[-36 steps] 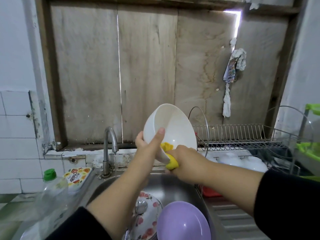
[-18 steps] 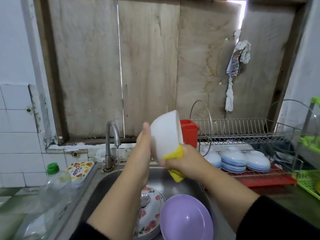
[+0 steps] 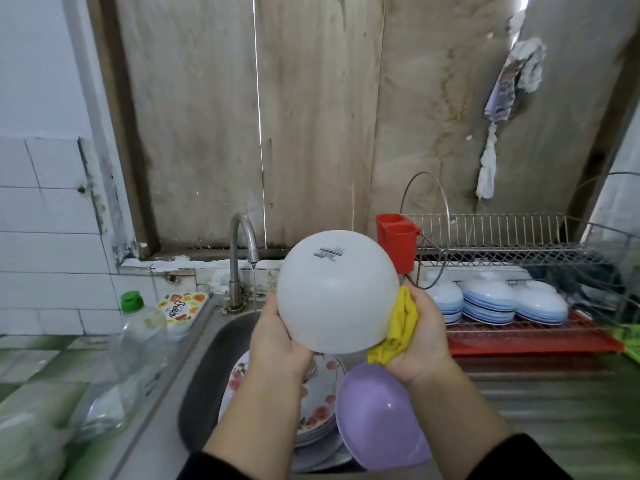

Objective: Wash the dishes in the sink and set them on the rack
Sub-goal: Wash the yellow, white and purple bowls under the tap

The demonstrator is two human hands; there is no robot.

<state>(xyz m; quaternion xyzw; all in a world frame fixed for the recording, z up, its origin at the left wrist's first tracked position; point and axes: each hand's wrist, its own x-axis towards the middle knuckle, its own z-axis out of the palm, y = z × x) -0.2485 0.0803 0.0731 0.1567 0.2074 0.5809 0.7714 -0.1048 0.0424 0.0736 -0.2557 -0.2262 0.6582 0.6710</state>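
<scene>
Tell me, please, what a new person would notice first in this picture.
First the white bowl, held bottom-up above the sink in the middle; the left hand grips it and the right hand presses a yellow cloth to its side. Below lie a purple bowl and floral plates. To the right, blue-rimmed bowls stand stacked on the rack.

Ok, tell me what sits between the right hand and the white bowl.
In the head view, a yellow cloth is bunched between the right hand and the white bowl, pressed against the bowl's side.
</scene>
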